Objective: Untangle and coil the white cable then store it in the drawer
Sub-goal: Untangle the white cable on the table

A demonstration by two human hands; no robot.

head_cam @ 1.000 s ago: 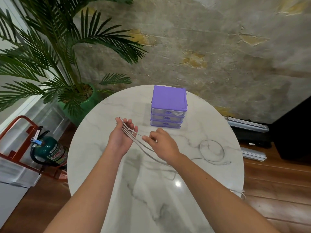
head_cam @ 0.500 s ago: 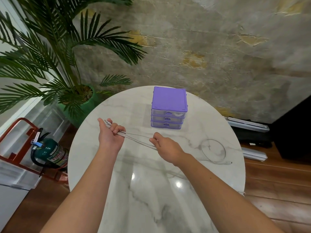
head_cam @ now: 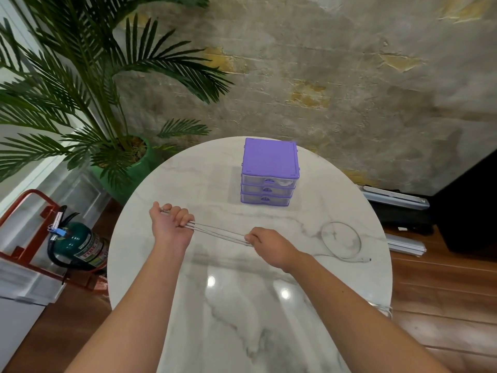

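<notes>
My left hand (head_cam: 172, 227) was fisted around one end of the white cable (head_cam: 217, 232), my right hand (head_cam: 269, 244) pinching the strands' other end. They ran taut between them, slanting from left down to right. The loose tail looped on the table (head_cam: 188, 179) beyond my right hand, the purple drawer unit (head_cam: 270, 160) farther ahead.

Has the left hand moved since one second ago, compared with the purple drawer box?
Yes. The left hand has moved leftward, away from the purple drawer box, stretching the white cable out toward the right hand.
</notes>
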